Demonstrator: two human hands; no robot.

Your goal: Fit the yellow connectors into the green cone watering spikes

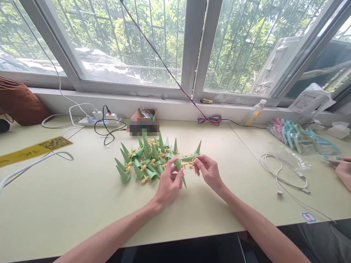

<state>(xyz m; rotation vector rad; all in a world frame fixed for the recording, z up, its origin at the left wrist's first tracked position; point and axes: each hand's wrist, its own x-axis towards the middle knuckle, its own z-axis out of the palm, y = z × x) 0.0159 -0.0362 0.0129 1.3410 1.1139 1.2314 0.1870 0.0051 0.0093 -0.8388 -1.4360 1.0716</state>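
Observation:
My left hand (171, 180) is closed around a green plastic watering spike (178, 164), its wide ribbed collar up and its pointed tip slanting down toward the table. A small yellow valve (183, 165) sticks out at the spike's right side. My right hand (207, 170) is just to the right, thumb and forefinger pinched at a small yellow valve (191, 164). Just beyond my hands lies a pile of green spikes (148, 157), some standing and some on their sides, with several yellow valves among them. One upright spike (198, 147) stands apart, behind my right hand.
A small open cardboard box (137, 115), a power strip (95, 121) and a drink bottle (254, 112) stand along the window. White cables (274, 171) and bagged pastel clips (293, 135) lie at right, near another person's hand (344, 170). A yellow strap (30, 151) hangs at left.

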